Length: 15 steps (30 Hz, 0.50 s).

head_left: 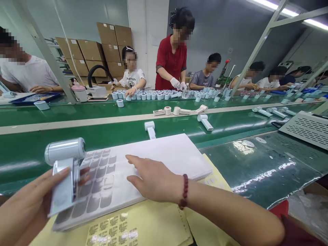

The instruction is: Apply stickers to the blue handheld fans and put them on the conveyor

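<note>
Left hand (27,208) is gripping a pale plastic handheld device (64,152), spread right hand (153,179) pressing on a stack of white sheets (164,153).

Bright, even light from the ceiling lamp (288,12) ahead on my right, white glare streaking the green belt (107,119) and dark table (258,164), hard shine on the can (64,151) in my grip, soft shadows, lines bowing toward my view's edges

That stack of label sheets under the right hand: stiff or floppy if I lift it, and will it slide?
The stack of label sheets likely flexes if lifted by an edge, looking thin and unbound. It may slide easily on the yellow paper beneath, sheets fanning out. The right hand resting on top should steady it.
</note>
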### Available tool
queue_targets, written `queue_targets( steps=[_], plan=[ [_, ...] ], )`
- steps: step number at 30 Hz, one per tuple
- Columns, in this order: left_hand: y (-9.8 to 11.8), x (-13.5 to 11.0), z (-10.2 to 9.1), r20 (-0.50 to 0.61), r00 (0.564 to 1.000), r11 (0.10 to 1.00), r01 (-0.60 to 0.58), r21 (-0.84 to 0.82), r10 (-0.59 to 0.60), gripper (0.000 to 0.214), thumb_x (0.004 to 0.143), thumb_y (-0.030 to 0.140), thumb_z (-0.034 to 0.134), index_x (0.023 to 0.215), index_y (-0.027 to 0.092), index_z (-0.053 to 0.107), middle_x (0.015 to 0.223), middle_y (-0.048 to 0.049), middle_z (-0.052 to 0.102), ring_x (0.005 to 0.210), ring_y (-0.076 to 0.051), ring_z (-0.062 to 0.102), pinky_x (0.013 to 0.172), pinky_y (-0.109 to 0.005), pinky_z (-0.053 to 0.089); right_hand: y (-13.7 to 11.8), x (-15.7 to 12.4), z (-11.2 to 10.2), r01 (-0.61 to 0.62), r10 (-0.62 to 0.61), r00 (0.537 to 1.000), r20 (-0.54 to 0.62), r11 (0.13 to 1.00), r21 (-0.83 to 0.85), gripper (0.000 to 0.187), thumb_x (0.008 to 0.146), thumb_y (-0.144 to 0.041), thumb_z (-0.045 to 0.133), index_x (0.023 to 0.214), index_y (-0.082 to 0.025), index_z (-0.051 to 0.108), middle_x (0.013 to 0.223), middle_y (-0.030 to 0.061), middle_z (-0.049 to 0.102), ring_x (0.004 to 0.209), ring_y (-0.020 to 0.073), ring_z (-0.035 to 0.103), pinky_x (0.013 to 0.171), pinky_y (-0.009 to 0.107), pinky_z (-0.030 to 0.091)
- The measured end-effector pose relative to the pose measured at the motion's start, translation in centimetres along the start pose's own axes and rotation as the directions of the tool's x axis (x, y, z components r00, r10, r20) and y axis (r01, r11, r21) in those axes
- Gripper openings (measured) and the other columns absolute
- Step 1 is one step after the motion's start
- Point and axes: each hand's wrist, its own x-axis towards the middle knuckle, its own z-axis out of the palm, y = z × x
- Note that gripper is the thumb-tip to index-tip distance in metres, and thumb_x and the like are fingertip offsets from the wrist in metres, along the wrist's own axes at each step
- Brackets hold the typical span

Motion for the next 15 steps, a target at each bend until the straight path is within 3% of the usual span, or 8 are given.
queue_targets(
  steps=[3,6,10,15],
  plan=[
    [3.1,3.3,0.7,-0.013,0.999,0.999,-0.029,0.041,0.029,0.019,0.081,0.004,0.062,0.095,0.01,0.073,0.089,-0.0133,0.078,0.068,-0.023,0.074,0.055,-0.031,0.064,0.4,4.1,0.8,0.023,-0.022,1.0,0.002,0.993,-0.113,0.053,0.1,-0.025,0.057,0.148,-0.011,0.041,0.122,0.0178,0.068,0.113,0.0353,0.063,0.083,0.048,0.058],
    [4.9,6.1,2.0,-0.049,0.997,0.996,-0.048,0.08,0.052,0.015,0.089,0.0,0.058,0.091,0.01,0.068,0.083,-0.0056,0.074,0.063,-0.014,0.069,0.052,-0.022,0.059,0.7,7.4,2.1,0.059,-0.066,0.997,-0.027,0.975,-0.214,0.055,0.099,-0.025,0.061,0.148,-0.009,0.042,0.105,0.0173,0.073,0.108,0.0352,0.064,0.077,0.045,0.058],
    [4.7,10.4,2.9,-0.108,0.994,0.993,-0.019,0.115,0.031,0.001,0.092,0.012,0.065,0.093,0.013,0.065,0.086,0.0001,0.067,0.064,-0.011,0.063,0.052,-0.022,0.055,1.4,9.2,4.1,0.148,-0.181,0.979,-0.095,0.948,-0.281,0.052,0.096,-0.026,0.069,0.142,-0.009,0.05,0.099,0.0147,0.074,0.101,0.0323,0.065,0.08,0.042,0.057],
    [3.9,15.2,2.7,-0.185,0.982,0.981,0.006,0.193,0.031,0.019,0.091,0.026,0.069,0.107,0.015,0.065,0.098,-0.0041,0.068,0.073,-0.016,0.065,0.06,-0.03,0.057,2.6,9.0,5.2,0.171,-0.22,0.959,-0.181,0.953,-0.251,0.034,0.092,-0.018,0.073,0.124,-0.014,0.062,0.106,0.0095,0.072,0.099,0.028,0.065,0.081,0.04,0.057]
  ],
)
